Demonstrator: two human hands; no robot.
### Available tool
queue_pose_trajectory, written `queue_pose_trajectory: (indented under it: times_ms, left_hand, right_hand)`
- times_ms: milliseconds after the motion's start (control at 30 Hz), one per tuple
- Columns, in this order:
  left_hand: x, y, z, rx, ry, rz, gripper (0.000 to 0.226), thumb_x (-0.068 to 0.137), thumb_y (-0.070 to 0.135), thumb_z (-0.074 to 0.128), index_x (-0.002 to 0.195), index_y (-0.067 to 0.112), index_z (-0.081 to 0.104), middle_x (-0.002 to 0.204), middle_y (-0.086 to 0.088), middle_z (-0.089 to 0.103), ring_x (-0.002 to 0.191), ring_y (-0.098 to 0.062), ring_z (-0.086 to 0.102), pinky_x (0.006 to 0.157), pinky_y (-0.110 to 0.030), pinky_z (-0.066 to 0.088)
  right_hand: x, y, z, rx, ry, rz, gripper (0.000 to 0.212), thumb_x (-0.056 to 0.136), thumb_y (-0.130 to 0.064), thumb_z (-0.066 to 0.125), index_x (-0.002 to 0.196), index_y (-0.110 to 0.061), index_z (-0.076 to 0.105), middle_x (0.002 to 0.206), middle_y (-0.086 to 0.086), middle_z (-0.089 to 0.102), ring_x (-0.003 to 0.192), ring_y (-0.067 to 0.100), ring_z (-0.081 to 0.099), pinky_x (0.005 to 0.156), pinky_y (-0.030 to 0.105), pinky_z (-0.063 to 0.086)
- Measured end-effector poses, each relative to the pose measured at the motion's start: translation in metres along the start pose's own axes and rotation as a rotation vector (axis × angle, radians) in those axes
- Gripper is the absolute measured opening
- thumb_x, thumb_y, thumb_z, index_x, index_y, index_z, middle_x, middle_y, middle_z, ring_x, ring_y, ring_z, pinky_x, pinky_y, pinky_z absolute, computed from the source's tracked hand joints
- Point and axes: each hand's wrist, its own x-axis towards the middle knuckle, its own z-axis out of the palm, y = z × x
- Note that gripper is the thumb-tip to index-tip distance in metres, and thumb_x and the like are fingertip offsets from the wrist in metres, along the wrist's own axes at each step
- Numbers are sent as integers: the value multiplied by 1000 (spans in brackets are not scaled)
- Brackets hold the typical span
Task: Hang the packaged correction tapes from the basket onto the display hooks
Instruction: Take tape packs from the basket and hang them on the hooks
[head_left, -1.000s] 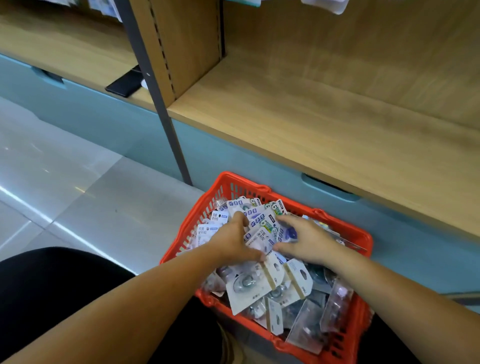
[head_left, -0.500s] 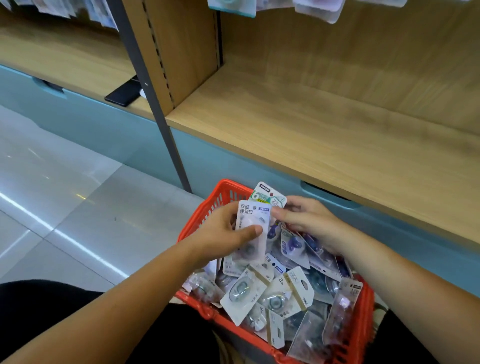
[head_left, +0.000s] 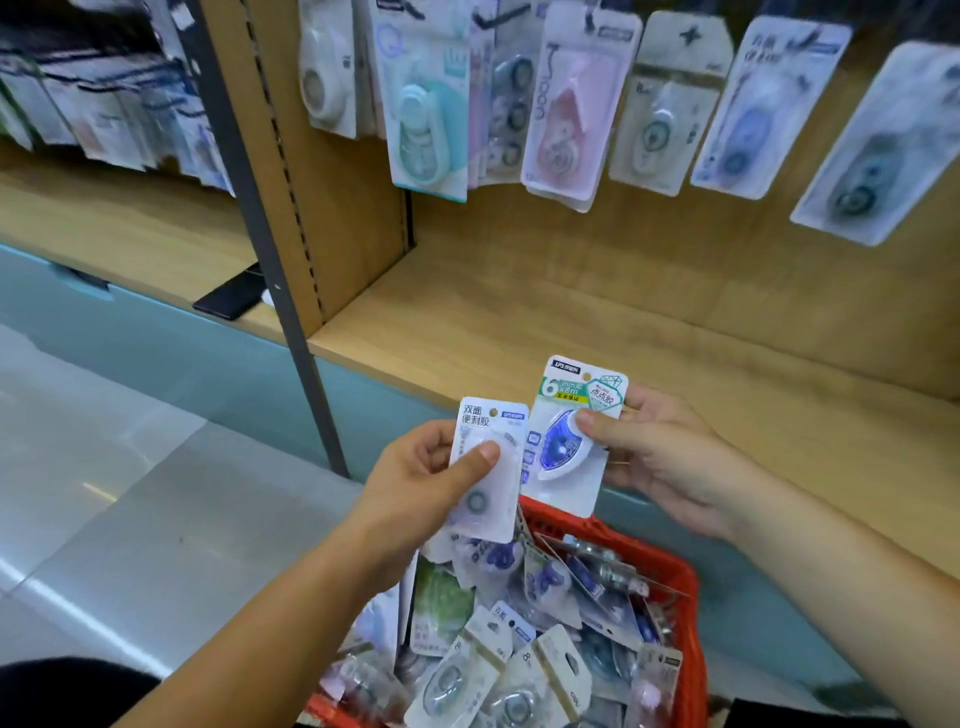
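Note:
My left hand (head_left: 415, 483) grips a white packaged tape (head_left: 491, 493), thumb pressed on its front. My right hand (head_left: 654, 452) pinches a second pack (head_left: 571, 410) with a green header and a blue tape inside. Both packs are held upright above the red basket (head_left: 680, 582), which is full of several more packaged tapes (head_left: 519, 654). Above, on the wooden back panel, rows of packaged tapes (head_left: 566, 104) hang from display hooks (head_left: 488, 21), blurred.
A wooden shelf (head_left: 571, 332) runs under the hanging packs, with pale blue drawers (head_left: 156, 343) below it. A grey metal upright (head_left: 270, 244) divides the bays. A black flat object (head_left: 234, 296) lies on the left shelf. Grey tiled floor (head_left: 130, 519) is at left.
Both hands have risen out of the basket, each holding a pack. The view has tilted up, bringing the hanging rows of tapes into sight.

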Motion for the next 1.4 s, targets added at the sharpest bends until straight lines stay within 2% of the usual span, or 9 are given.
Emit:
queue_pose_trajectory:
  times_ms: [167, 267, 433, 700, 800, 933, 1100, 1200, 1400]
  left_hand:
    - [3, 34, 30, -35, -47, 81, 26, 101, 29, 64, 124, 18, 70, 104, -7, 80, 84, -25, 76, 60, -35, 61]
    - [6, 53, 48, 8, -41, 124, 26, 99, 39, 64, 121, 28, 71, 95, -23, 71, 66, -32, 60, 46, -30, 48]
    - [13, 86, 86, 58, -146, 268, 32, 99, 25, 66, 131, 32, 63, 109, -6, 78, 81, -24, 71, 51, -34, 54]
    - [32, 114, 125, 133, -128, 403, 61, 89, 6, 76, 141, 33, 57, 127, 5, 73, 100, -28, 75, 69, -45, 63]
    - [40, 129, 140, 163, -106, 459, 63, 94, -4, 70, 140, 36, 56, 122, 8, 75, 99, -26, 76, 69, -45, 62]
    - [56, 158, 164, 210, -79, 561, 82, 97, -1, 67, 151, 52, 36, 123, 9, 72, 95, -14, 75, 68, -34, 63]
    - [78, 183, 185, 262, -110, 644, 77, 103, 4, 60, 157, 50, 32, 138, 42, 52, 114, -4, 68, 71, -23, 60]
    - [90, 186, 189, 276, -117, 638, 77, 104, 6, 59, 158, 52, 28, 148, 31, 50, 118, -9, 67, 73, -23, 60]
    - [102, 183, 193, 276, -142, 636, 78, 104, 9, 59, 157, 55, 25, 156, 19, 47, 117, -13, 69, 78, -26, 62]
  right_hand:
    - [-5, -35, -22, -10, 21, -62, 30, 96, -9, 64, 126, -12, 67, 114, 15, 77, 92, 25, 75, 85, 44, 57]
    - [-5, -51, -29, 54, 102, -147, 28, 102, -14, 58, 129, -13, 65, 114, 11, 78, 96, 26, 76, 92, 52, 56]
    - [-17, -77, -35, 99, 119, -277, 26, 107, -29, 52, 131, -20, 57, 115, 5, 78, 104, 28, 76, 90, 54, 58]
    - [-34, -104, -64, 165, 117, -567, 47, 98, 0, 62, 135, -26, 46, 122, 0, 75, 111, 20, 73, 81, 33, 62]
    - [-34, -108, -71, 195, 259, -617, 48, 97, 1, 66, 129, -32, 51, 117, -2, 77, 105, 18, 75, 80, 32, 63]
    - [-32, -112, -84, 237, 564, -721, 47, 95, -1, 69, 117, -41, 60, 109, -3, 78, 97, 21, 76, 69, 30, 62]
    - [-33, -114, -88, 190, 632, -782, 48, 95, -6, 70, 123, -43, 60, 112, -7, 77, 101, 16, 75, 83, 38, 62]
    - [-34, -114, -92, 184, 644, -794, 46, 95, -6, 71, 124, -40, 61, 111, -12, 76, 100, 12, 74, 80, 30, 62]
    - [-35, -116, -96, 202, 609, -791, 44, 96, -4, 69, 124, -37, 62, 112, -9, 77, 102, 15, 75, 79, 31, 63]
